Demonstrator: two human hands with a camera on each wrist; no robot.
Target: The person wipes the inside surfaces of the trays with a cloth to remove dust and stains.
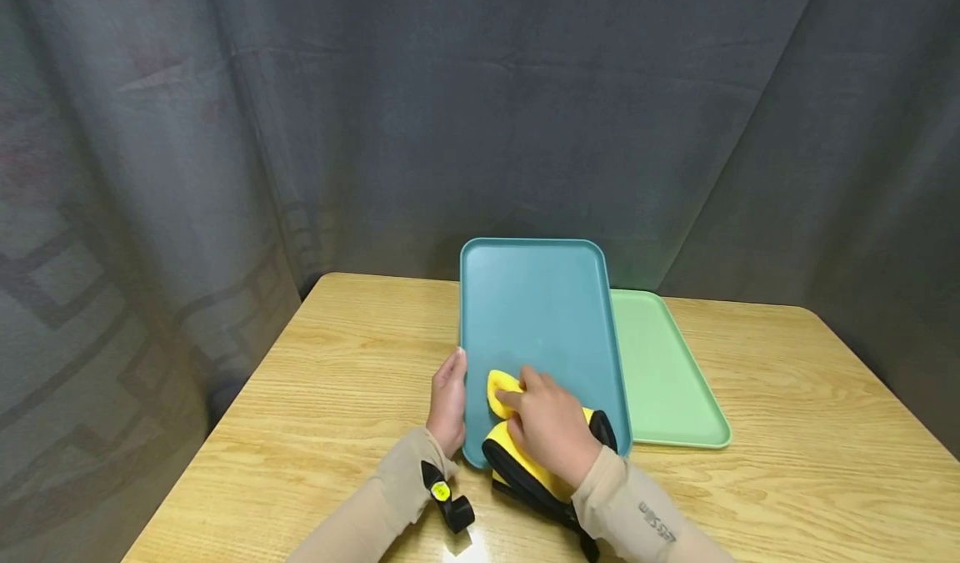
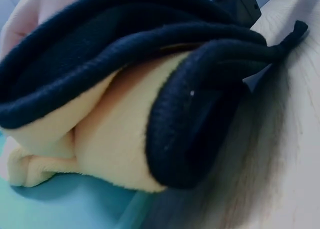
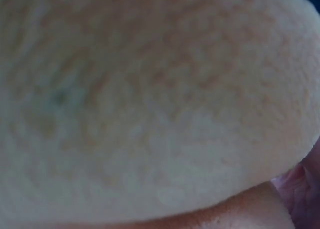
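A blue rectangular tray (image 1: 536,313) is held tilted up above the table, its far end raised. My left hand (image 1: 447,404) grips its left edge near the lower corner, thumb along the rim and the other fingers hidden behind. My right hand (image 1: 553,425) holds a bunched yellow cloth with black edging (image 1: 506,454) against the lower part of the tray's face. In the left wrist view the folded cloth (image 2: 115,134) hangs over the tray's rim. A blurred pale fabric surface (image 3: 160,109) fills most of the right wrist view.
A light green tray (image 1: 667,371) lies on the wooden table (image 1: 360,363), partly covered by the blue one. Grey curtains (image 1: 480,113) hang behind the table and at its left. A black strap (image 1: 450,500) is on my left wrist.
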